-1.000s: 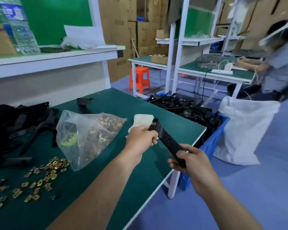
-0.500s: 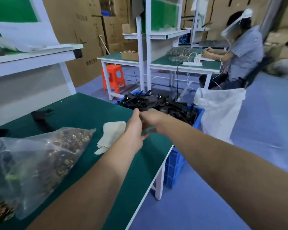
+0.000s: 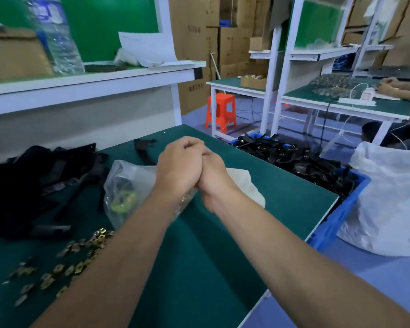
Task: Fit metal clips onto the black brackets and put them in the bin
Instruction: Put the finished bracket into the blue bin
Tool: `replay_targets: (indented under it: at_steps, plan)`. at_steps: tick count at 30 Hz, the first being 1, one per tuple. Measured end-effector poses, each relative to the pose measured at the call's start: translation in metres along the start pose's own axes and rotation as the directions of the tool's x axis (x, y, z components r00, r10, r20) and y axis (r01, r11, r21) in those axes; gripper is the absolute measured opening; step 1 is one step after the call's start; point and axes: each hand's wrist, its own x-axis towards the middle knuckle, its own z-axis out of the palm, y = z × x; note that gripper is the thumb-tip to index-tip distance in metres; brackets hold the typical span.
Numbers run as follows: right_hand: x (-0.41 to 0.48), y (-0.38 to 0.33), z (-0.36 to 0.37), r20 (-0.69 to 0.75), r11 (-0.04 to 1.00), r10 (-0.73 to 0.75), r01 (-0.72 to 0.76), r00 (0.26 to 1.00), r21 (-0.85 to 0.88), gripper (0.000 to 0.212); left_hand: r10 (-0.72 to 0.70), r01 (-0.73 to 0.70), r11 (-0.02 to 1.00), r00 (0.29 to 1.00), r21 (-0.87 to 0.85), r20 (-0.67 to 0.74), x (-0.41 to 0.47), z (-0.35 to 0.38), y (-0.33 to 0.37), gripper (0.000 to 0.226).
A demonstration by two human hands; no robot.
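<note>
Brackets [image 3: 294, 159] fill blue bin [image 3: 336, 223], clips [image 3: 76, 252] loose beside bag [image 3: 128, 176] — left hand [image 3: 178, 164] clasps right hand [image 3: 214, 174], hold hidden.

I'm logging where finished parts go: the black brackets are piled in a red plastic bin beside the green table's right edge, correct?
Not quite. The plastic bin is blue, not red. The head view shows it beside the right edge of the green table, piled with black brackets.

Metal clips [image 3: 64, 263] are lying front-left on the table [image 3: 199, 256], black brackets [image 3: 33, 185] lying piled behind them, a clip bag [image 3: 128, 185] and a cloth [image 3: 249, 183] lying further right. The bin [image 3: 336, 223] is standing beside the table's right edge, a sack [image 3: 388, 197] just right of it.
</note>
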Motion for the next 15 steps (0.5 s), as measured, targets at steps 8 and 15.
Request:
replay_targets:
  at_steps: [8,15]
  plan:
    - [-0.013,0.049,0.145,0.359,0.976,0.07,0.011,0.931,-0.22,0.033,0.223,-0.168,0.971,0.886,0.169,-0.407,-0.031,-0.183,-0.055,0.021]
    - [0.018,0.119,0.217,0.372,0.746,0.251,0.066,0.893,-0.663,0.065,-0.183,0.368,0.879,0.847,0.303,-0.498,-0.09,-0.28,-0.184,0.015]
